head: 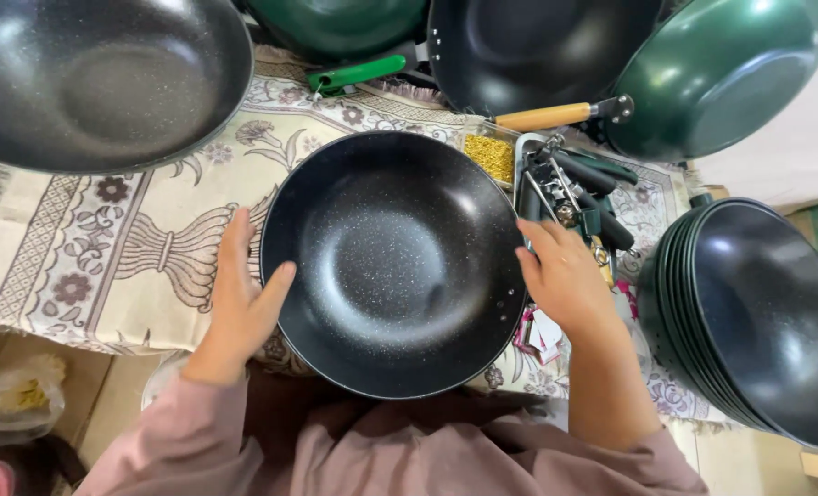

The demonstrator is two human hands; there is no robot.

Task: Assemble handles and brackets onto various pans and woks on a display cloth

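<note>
A black speckled wok pan [393, 262] without a handle rests in front of me on a patterned cloth [134, 248]. My left hand [242, 298] grips its left rim, thumb over the edge. My right hand [565, 276] holds the right rim, next to small rivet holes. Both sleeves are pink.
A large black wok [97, 78] sits at the far left. Green woks [721, 69], one with a wooden handle [542, 117], and another black wok [537, 46] lie at the back. A stack of black pans [758, 317] stands right. A tray of tools and handles [570, 188] and yellow screws [490, 156] lie beside the pan.
</note>
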